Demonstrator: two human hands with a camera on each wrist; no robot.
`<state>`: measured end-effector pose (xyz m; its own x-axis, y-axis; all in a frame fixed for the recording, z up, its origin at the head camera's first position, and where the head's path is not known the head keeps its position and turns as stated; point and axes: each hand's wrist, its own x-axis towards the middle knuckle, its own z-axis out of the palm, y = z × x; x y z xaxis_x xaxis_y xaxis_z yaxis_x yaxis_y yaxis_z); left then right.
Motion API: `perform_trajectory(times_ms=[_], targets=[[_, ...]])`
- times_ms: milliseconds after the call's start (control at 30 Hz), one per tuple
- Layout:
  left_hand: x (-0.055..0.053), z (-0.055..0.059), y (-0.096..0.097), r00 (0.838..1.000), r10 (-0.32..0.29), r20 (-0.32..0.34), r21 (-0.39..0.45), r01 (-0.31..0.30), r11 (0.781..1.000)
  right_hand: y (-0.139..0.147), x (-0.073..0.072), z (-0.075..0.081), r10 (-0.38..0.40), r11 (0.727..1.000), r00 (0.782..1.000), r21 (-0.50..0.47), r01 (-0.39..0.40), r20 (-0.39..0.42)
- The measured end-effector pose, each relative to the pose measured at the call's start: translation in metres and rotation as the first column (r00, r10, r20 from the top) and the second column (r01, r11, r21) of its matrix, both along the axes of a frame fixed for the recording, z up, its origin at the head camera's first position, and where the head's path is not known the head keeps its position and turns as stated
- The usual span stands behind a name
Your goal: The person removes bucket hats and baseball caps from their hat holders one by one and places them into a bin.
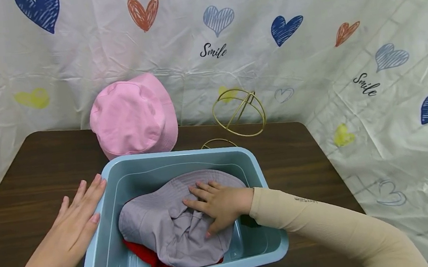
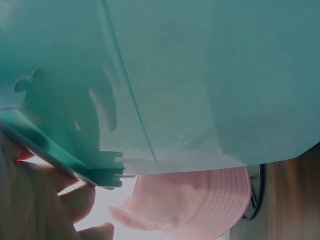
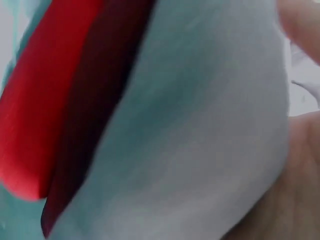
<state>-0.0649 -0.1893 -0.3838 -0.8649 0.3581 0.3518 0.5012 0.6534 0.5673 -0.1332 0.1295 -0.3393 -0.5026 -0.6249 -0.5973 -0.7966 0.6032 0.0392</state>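
Note:
A light blue plastic tub [image 1: 176, 153] holds a grey-lavender bucket hat [image 1: 160, 220], crumpled, with a red fabric item [image 1: 144, 253] showing beneath it. My right hand [image 1: 222, 201] rests on top of the grey hat, fingers spread. In the right wrist view the grey hat [image 3: 200, 145] fills the middle, beside the red fabric [image 3: 45, 105] and a dark maroon edge [image 3: 95, 100]. At the tub's left side, my left hand [image 1: 74, 224] has its straight fingers against the rim. The left wrist view shows the tub's wall [image 2: 175, 90] close up, fingers [image 2: 77, 202] at its edge.
A pink bucket hat [image 1: 128, 117] sits behind the tub at the table's back edge. To its right stands a gold wire hat stand [image 1: 252, 135], and part of another gold ring [image 1: 218, 140] shows behind the rim. A heart-printed sheet [image 1: 183, 48] hangs behind the dark wooden table [image 1: 289, 155].

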Motion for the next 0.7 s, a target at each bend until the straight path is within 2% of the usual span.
perform_trajectory(times_ms=[233,500,700], targets=[[0.0,0.0,0.0,1.0,0.0,0.009,0.006,0.0,1.0,-0.004,0.0,-0.002,-0.043,0.998,0.999,-0.052,0.043,0.017],[0.0,0.0,0.0,1.0,0.001,0.004,0.013,-0.001,1.0,-0.004,-0.002,0.004,-0.065,0.989,0.996,-0.13,0.073,0.064],[0.0,-0.001,0.0,1.0,0.002,0.004,0.01,-0.002,1.0,-0.003,-0.003,0.009,-0.045,0.975,0.998,-0.216,0.053,0.044]])
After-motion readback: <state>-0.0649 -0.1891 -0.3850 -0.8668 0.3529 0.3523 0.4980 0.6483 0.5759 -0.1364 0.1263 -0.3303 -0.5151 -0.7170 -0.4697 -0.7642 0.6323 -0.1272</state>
